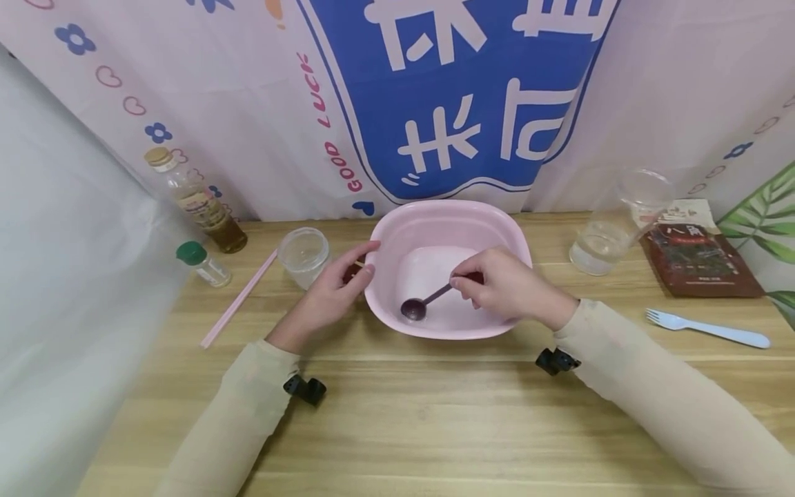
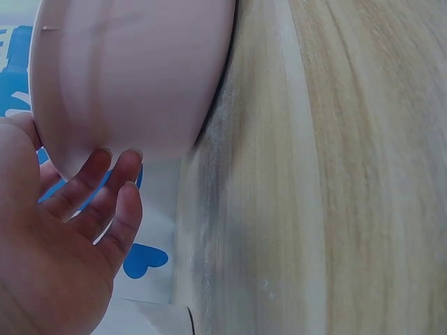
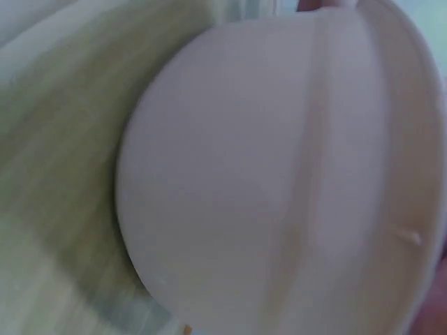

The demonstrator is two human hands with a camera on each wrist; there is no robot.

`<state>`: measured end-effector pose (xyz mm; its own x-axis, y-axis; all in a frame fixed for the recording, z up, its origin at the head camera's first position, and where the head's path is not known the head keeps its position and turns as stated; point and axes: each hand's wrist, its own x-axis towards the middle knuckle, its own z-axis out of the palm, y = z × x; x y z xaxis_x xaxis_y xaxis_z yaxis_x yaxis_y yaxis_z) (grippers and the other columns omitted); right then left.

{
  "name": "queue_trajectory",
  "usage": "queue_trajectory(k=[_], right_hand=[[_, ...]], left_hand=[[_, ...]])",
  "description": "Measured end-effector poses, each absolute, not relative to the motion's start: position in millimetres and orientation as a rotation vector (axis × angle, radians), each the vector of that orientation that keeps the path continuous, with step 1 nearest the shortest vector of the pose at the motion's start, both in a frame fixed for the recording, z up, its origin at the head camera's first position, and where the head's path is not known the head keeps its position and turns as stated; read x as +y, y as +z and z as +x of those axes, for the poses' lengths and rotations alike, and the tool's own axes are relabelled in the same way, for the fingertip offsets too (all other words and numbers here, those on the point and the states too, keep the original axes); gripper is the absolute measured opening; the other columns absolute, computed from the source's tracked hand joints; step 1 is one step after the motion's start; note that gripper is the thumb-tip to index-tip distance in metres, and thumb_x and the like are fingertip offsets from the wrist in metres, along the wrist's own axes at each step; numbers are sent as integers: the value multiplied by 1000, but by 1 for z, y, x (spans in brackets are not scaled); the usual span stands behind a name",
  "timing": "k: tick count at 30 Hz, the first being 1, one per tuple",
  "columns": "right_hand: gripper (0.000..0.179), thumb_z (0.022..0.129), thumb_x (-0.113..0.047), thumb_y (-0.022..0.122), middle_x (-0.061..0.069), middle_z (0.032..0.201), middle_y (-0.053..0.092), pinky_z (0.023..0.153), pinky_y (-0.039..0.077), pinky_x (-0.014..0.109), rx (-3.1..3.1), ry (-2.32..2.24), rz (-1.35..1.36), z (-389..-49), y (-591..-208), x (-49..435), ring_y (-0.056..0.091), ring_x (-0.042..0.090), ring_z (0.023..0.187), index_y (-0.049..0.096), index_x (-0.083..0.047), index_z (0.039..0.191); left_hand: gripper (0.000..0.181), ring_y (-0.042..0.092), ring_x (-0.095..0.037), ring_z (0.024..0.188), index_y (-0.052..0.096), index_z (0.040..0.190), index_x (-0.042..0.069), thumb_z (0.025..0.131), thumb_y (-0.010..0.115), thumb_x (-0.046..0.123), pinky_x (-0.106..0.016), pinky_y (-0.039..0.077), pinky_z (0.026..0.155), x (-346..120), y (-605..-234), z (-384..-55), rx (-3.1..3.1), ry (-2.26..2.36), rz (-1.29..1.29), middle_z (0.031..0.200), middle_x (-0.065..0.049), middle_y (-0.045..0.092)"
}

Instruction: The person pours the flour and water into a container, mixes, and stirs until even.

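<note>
A pink plastic basin [image 1: 447, 330] stands on the table, its outer wall large in the left wrist view and the right wrist view. My left hand [image 1: 329, 293] holds its left rim, thumb and forefinger at the edge, other fingertips against the outer wall below. With thumb and fingers my right hand [image 1: 499, 286] pinches the handle of a dark brown measuring spoon [image 1: 414, 309]. The spoon's round bowl points left, low inside the basin near its front wall. Behind the left hand, a dark red thing [image 1: 354, 273] shows only in part.
Left of the basin are a clear cup [image 1: 304, 252], pink chopsticks [image 1: 239, 300], a green-capped jar [image 1: 203, 264] and an oil bottle [image 1: 201, 207]. On the right are a clear plastic cup with liquid [image 1: 599, 248], a brown packet [image 1: 698, 266] and a pale blue fork [image 1: 714, 330].
</note>
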<state>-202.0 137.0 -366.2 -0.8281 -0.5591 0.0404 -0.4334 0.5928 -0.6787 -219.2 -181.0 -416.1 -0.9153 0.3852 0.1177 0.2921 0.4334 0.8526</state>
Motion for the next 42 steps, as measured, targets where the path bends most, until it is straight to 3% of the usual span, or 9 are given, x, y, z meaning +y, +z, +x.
queue_trajectory(k=[10,29,35,42], right_hand=[[16,102,-8,69,-2,65,63,56,41,23,2788,-1011,-835,-202,-370,123,54,9,59,83,-1,96],[19,106,-11,66,1,71,68,60,47,25,2734,-1136,-726,-206,-366,129,62,12,62,82,-5,98],[25,106,-10,64,-3,63,63,55,41,24,2722,-1096,-705,-207,-369,120,60,12,59,78,-6,86],[20,106,-10,64,2,70,67,60,47,26,2741,-1143,-624,-206,-362,132,61,13,62,82,-3,101]], left_hand=[[49,65,-24,98,50,161,10,112,55,18,-25,56,79,-183,-419,-220,2579,1503,616,131,-23,67],[49,64,-23,98,51,160,9,112,56,17,-24,56,80,-184,-419,-220,2571,1520,617,129,-23,68],[50,64,-23,99,50,161,8,112,56,16,-24,56,81,-183,-419,-219,2555,1538,620,128,-24,69],[50,65,-23,100,50,161,9,112,56,16,-25,57,82,-184,-418,-220,2553,1538,631,129,-24,69]])
